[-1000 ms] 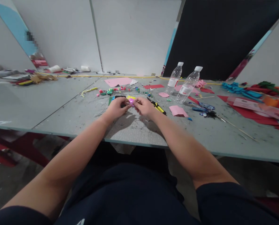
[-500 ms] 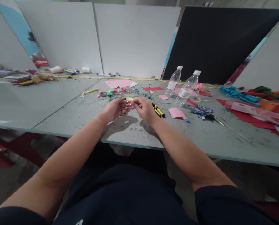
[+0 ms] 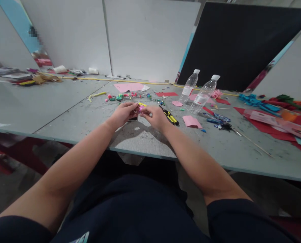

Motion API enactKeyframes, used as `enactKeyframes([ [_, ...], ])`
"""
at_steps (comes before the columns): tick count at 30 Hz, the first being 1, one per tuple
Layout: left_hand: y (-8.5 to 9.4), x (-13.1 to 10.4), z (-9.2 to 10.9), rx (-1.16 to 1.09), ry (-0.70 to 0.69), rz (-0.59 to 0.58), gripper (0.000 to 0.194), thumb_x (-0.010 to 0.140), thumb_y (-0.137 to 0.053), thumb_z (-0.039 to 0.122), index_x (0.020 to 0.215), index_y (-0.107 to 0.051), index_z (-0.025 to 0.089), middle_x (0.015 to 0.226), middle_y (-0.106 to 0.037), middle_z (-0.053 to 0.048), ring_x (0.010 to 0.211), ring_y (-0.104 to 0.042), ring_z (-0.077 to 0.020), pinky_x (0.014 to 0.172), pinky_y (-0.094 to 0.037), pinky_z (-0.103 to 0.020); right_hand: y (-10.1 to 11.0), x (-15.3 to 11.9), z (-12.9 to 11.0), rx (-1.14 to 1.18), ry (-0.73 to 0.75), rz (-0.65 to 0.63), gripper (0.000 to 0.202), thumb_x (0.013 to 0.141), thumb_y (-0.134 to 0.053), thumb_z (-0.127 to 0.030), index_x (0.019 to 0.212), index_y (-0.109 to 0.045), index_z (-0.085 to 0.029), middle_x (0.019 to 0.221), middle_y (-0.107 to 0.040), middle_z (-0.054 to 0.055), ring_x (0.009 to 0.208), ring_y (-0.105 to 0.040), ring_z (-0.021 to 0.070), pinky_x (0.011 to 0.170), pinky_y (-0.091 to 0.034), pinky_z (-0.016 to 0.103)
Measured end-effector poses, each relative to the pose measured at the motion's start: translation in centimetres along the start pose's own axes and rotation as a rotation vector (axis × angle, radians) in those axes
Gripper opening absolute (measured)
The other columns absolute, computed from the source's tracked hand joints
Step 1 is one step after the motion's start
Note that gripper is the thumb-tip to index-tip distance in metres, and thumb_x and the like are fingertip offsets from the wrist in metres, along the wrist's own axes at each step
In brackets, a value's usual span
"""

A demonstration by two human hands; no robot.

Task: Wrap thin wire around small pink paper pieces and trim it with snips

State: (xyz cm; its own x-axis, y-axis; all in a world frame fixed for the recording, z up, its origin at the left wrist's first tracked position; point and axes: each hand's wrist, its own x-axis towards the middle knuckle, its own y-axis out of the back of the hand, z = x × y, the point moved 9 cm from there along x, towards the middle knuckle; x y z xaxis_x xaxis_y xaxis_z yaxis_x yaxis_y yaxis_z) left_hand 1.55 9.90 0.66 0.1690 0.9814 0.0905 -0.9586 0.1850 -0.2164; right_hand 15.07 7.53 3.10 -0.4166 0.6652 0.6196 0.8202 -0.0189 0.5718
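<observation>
Small shiny pink-purple piece [image 3: 141, 107] is between the hands, over the grey surface [image 3: 72, 114]. Left hand [image 3: 122, 114] pinches it; right hand [image 3: 155, 117] has curled fingers beside it, can't tell if gripping. Flat dark rectangular object [image 3: 133, 118] partly hidden under left hand. Yellow-and-black-handled tool [image 3: 172, 118] just beside right hand. Small multicoloured bits [image 3: 119, 97] behind; two clear plastic bottles [image 3: 201, 96] farther right.
</observation>
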Motion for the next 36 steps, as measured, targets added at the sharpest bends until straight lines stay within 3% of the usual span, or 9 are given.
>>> enactKeyframes([
  [5,-0.1,-0.1,0.3,0.009,-0.037,-0.003,0.019,0.082,-0.083,0.024,0.074,-0.071,0.012,0.072,-0.070,-0.004,0.064,-0.065,-0.0104,0.063,-0.055,-0.022,-0.2,-0.1,0.6,-0.061,-0.035,-0.012,0.012,0.091,-0.073,-0.031,0.098,-0.078,-0.023,0.084,-0.075,0.004,0.077,-0.064,0.0218,0.078,-0.047,0.033],
  [16,-0.1,-0.4,0.7,-0.008,-0.064,0.015,0.014,0.081,-0.082,0.018,0.077,-0.069,0.013,0.069,-0.068,-0.002,0.066,-0.066,-0.0117,0.068,-0.056,-0.025,-0.5,-0.3,-0.6,-0.186,0.133,-0.045,0.021,0.095,-0.070,-0.033,0.106,-0.081,-0.019,0.086,-0.078,0.007,0.074,-0.065,0.0202,0.075,-0.047,0.032],
  [22,0.1,-0.3,0.6,0.005,-0.081,0.013,0.009,0.081,-0.080,0.016,0.078,-0.073,0.012,0.069,-0.068,-0.002,0.066,-0.066,-0.0115,0.070,-0.056,-0.025,-0.4,-0.3,-1.0,-0.123,0.155,-0.038,0.017,0.095,-0.069,-0.031,0.099,-0.082,-0.019,0.089,-0.079,0.008,0.076,-0.067,0.0206,0.077,-0.048,0.033],
  [29,0.2,-0.3,0.7,0.033,-0.073,0.019,0.008,0.078,-0.083,0.017,0.082,-0.077,0.013,0.069,-0.069,-0.003,0.067,-0.065,-0.0121,0.075,-0.057,-0.028,-0.6,-0.2,0.5,-0.008,0.040,0.013,0.018,0.094,-0.070,-0.035,0.093,-0.080,-0.020,0.076,-0.073,0.004,0.067,-0.062,0.0186,0.071,-0.046,0.033],
  [36,0.2,-0.1,0.6,0.068,-0.097,-0.004,0.013,0.074,-0.085,0.019,0.084,-0.080,0.012,0.074,-0.073,-0.006,0.070,-0.066,-0.0134,0.077,-0.057,-0.030,-0.5,0.1,0.1,-0.029,0.105,0.033,0.020,0.092,-0.070,-0.032,0.078,-0.075,-0.020,0.080,-0.072,0.005,0.077,-0.061,0.0205,0.077,-0.047,0.035],
])
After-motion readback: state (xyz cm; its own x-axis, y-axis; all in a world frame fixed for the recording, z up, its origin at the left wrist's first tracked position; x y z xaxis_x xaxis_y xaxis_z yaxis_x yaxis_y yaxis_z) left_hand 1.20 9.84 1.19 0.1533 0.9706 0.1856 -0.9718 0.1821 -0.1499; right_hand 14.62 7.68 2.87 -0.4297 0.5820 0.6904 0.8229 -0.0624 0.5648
